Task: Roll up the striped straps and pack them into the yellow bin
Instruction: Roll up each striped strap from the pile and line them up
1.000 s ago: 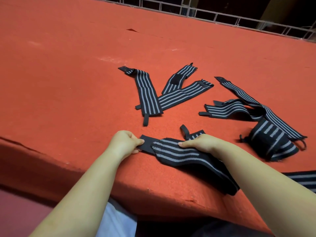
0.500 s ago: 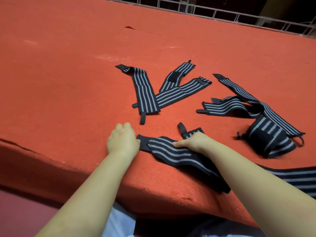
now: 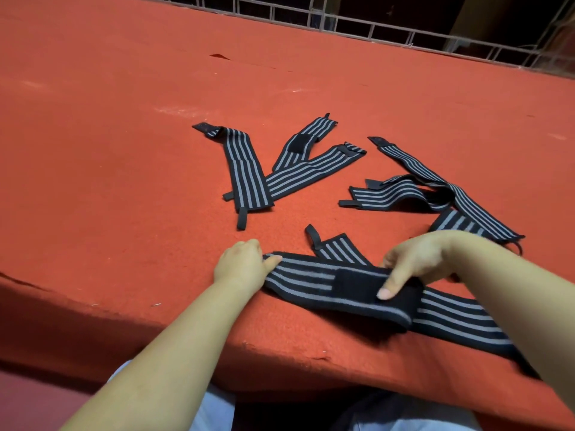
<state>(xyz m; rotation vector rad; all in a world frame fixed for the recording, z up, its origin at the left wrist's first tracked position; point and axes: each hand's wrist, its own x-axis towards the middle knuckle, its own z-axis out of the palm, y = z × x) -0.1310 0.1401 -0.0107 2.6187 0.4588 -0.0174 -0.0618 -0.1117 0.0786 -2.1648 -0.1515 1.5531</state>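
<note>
A black strap with grey stripes (image 3: 311, 276) lies along the near edge of the red table (image 3: 124, 150). My left hand (image 3: 241, 264) pinches its left end against the table. My right hand (image 3: 417, 262) grips the strap further right, fingers curled over a black hook-and-loop patch, where the strap is folded back over itself. The rest of this strap trails right under my right forearm. The yellow bin is not in view.
Several more striped straps lie loose further back: a crossed group (image 3: 249, 172) at centre and a tangled group (image 3: 435, 188) at right, partly behind my right hand. A wire grid fence (image 3: 373, 26) runs along the table's far edge.
My right hand has shifted right along the strap and folded it over, so the black patch now shows on top. My left hand stays on the strap's left end.
</note>
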